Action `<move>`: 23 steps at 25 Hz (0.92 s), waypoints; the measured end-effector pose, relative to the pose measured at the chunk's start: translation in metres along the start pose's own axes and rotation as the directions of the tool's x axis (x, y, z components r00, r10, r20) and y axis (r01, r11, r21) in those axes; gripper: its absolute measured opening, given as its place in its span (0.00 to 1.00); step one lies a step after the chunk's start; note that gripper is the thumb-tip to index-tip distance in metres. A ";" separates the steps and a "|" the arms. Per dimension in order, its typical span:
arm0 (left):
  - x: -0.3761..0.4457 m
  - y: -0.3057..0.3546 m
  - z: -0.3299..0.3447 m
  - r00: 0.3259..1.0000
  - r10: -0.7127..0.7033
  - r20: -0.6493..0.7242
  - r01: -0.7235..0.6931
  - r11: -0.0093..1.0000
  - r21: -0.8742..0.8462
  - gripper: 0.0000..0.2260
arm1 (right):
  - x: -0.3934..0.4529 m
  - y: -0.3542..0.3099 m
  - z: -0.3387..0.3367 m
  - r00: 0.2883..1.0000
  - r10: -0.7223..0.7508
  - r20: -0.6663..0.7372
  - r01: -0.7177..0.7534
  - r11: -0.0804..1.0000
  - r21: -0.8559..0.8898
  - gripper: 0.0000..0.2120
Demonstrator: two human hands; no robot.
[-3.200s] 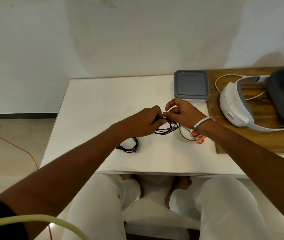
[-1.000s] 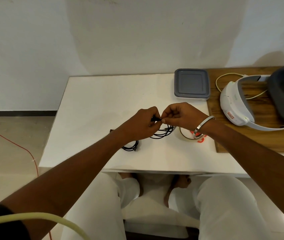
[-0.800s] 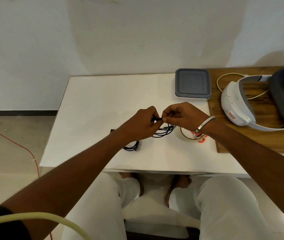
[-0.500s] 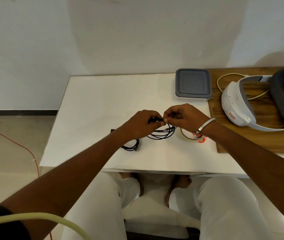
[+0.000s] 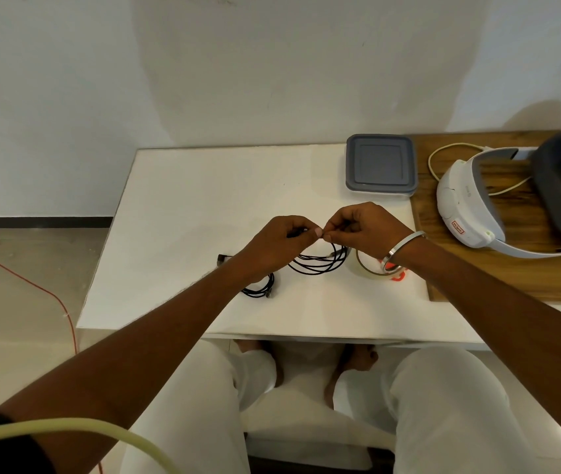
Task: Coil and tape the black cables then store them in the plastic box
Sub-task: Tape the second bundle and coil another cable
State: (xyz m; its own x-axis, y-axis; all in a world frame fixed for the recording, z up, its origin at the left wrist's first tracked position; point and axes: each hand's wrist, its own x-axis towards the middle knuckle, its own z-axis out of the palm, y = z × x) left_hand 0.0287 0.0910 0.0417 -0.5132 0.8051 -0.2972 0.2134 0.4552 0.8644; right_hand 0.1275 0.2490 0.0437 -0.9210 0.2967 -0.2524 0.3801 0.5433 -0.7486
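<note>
**Head view: both hands pinched together over a black coil**

Head camera looks down on a white rectangular surface (image 5: 186, 206), and the action is right in the middle of it. Left hand (image 5: 280, 242) has its fingers curled, thumb and forefinger pinching a dark bit of cable at the top of a loose coil of thin black cable (image 5: 318, 263). Right hand (image 5: 362, 229), a silver metal bangle (image 5: 400, 249) on its wrist, meets it fingertip to fingertip, fingers curled in a tight pinch; what sits between those fingertips is too small to make out. The coil's loops hang below the two hands and rest on the surface.

Just left of that, partly under the left wrist, lies a second, smaller bundle of black cable (image 5: 260, 289), with a black plug end (image 5: 221, 258) poking out beside the forearm. Near the right wrist, a roll of clear tape (image 5: 368, 268) lies flat on the surface, with something orange (image 5: 397, 275) touching it.

Towards the back of the surface sits the square plastic box with a grey lid (image 5: 380, 164), lid on, well apart from the cables. To its right a brown wooden board (image 5: 511, 268) carries a white and grey headset (image 5: 477, 206) with a pale cord (image 5: 443, 155) looping from it.
</note>
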 end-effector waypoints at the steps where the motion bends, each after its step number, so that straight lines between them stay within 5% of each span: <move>1: 0.000 -0.001 0.001 1.000 -0.003 -0.015 0.003 1.000 0.000 0.09 | 0.000 0.000 0.000 1.000 0.009 0.001 -0.009 1.000 -0.004 0.07; 12: 0.000 -0.008 0.002 0.998 -0.047 -0.042 0.042 0.992 -0.118 0.08 | 0.002 -0.001 0.005 0.990 0.142 0.013 -0.143 0.977 0.158 0.11; 18: 0.006 -0.028 0.015 0.978 -0.167 -0.122 0.132 0.960 -0.248 0.07 | 0.009 0.003 0.019 0.965 0.260 -0.005 -0.260 0.965 0.045 0.11; 23: 0.016 -0.045 0.034 0.974 -0.054 -0.221 0.098 0.976 0.192 0.07 | 0.011 0.009 0.040 0.958 0.287 0.016 -0.278 0.941 -0.192 0.14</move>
State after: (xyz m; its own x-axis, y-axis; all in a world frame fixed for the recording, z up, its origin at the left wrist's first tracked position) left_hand 0.0391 0.0963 -0.0153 -0.6950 0.6752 -0.2470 0.3178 0.5966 0.7369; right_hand 0.1175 0.2256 0.0091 -0.7746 0.4271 -0.4665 0.6305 0.5791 -0.5168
